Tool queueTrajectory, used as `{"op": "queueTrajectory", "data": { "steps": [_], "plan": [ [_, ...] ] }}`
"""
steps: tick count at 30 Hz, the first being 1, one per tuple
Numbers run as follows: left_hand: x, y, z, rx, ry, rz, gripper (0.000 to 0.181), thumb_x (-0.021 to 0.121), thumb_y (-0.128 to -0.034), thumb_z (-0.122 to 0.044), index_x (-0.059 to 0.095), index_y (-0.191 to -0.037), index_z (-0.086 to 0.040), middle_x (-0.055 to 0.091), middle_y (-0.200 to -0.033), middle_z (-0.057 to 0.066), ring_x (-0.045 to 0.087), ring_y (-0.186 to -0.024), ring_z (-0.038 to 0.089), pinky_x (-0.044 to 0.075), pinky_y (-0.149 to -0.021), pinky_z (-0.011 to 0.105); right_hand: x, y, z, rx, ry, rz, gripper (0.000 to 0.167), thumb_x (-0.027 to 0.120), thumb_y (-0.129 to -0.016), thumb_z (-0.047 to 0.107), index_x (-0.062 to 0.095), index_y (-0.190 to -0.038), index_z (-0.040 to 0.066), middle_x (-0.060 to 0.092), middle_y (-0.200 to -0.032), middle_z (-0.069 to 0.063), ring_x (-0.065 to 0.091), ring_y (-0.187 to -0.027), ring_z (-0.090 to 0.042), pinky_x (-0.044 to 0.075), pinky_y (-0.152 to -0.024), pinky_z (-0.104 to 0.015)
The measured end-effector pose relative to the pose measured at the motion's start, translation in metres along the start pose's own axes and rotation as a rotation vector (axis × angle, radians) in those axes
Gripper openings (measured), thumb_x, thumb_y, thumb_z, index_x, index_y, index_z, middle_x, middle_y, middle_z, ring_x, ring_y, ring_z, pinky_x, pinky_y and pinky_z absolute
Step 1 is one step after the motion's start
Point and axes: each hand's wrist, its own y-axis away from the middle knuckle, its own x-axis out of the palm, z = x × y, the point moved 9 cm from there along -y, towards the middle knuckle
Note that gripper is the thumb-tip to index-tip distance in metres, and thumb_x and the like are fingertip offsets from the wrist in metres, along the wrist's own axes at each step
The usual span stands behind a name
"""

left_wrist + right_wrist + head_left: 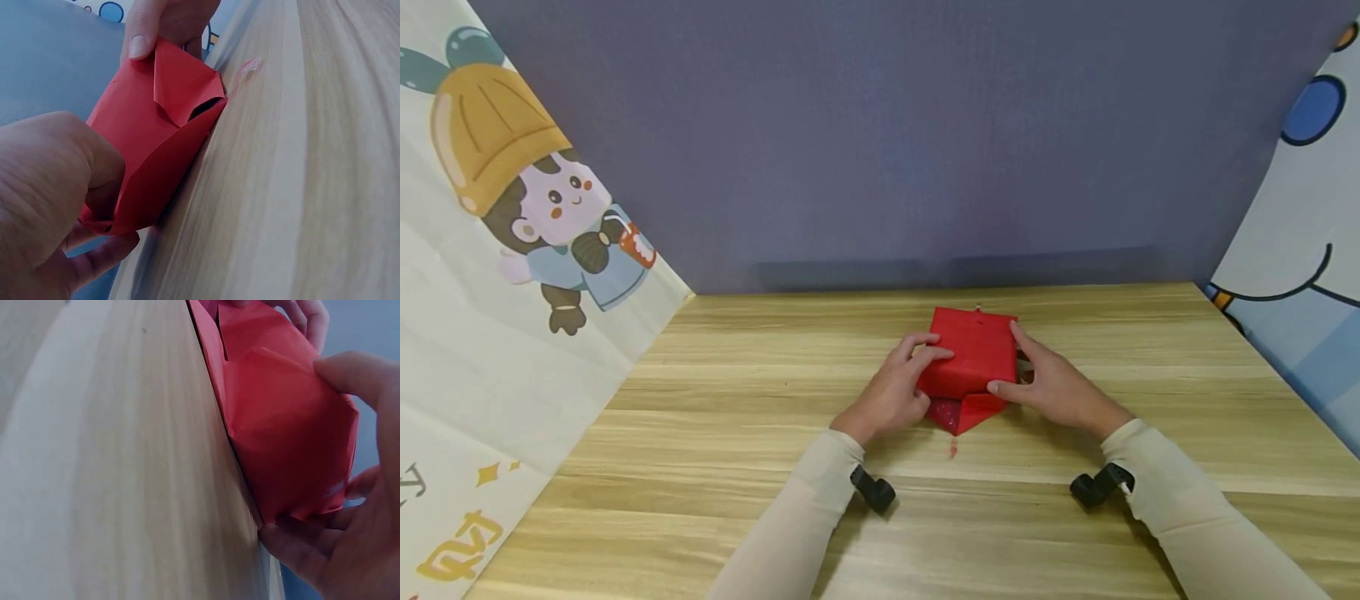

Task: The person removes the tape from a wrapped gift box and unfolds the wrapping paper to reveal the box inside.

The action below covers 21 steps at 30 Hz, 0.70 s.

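Note:
A box-like package wrapped in red paper [972,354] lies on the wooden tabletop. At its near side a folded paper flap [981,408] sticks out, beside a darker red patch [943,412]. My left hand [891,390] grips the left side, with fingertips on the top; in the left wrist view its thumb is tucked into a paper fold. On the opposite side, my right hand [1063,390] holds the package between thumb and fingers. The right wrist view shows those fingers [300,547] at the lower edge of the crumpled paper end. What is inside stays hidden.
A small reddish, see-through scrap [953,448] lies on the table just in front of the package. Behind the wooden tabletop [737,400] rises a grey-blue panel [887,150]. Cartoon-printed cloths hang at the left [445,350] and right [1300,233].

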Motion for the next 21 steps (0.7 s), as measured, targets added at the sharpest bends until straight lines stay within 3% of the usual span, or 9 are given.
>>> {"op": "queueTrajectory", "data": {
  "steps": [5,14,21],
  "plan": [
    [0.0003,0.0002,0.0014,-0.013,0.011,0.003,0.069,0.067,-0.0787,0.006,0.053,-0.14,-0.022,0.032,-0.153,-0.004,0.037,-0.135,0.02,0.051,-0.092,0.027,0.0012,0.0002,-0.0006,-0.009,-0.042,0.023,0.109,0.075,-0.09,0.041,0.0,-0.161,0.005,0.02,-0.162,-0.021,0.047,-0.133,-0.041,0.049,-0.099,-0.049],
    [0.0008,0.0005,0.0049,-0.028,0.015,-0.007,0.067,0.067,-0.0811,0.003,0.053,-0.14,-0.024,0.032,-0.153,-0.005,0.038,-0.133,0.018,0.051,-0.089,0.024,0.003,0.0001,0.0018,-0.049,-0.069,0.067,0.101,0.068,-0.09,0.015,-0.004,-0.16,0.007,0.018,-0.162,-0.018,0.037,-0.139,-0.038,0.043,-0.105,-0.054],
    [0.0001,0.0015,0.0035,-0.034,0.005,-0.01,0.066,0.066,-0.0816,0.003,0.053,-0.14,-0.024,0.032,-0.153,-0.006,0.04,-0.132,0.017,0.051,-0.087,0.024,0.0042,0.0026,0.0043,-0.056,-0.124,0.095,0.108,0.071,-0.087,0.015,-0.008,-0.16,0.008,0.012,-0.164,-0.019,0.029,-0.143,-0.038,0.033,-0.111,-0.057]
  ]
}}
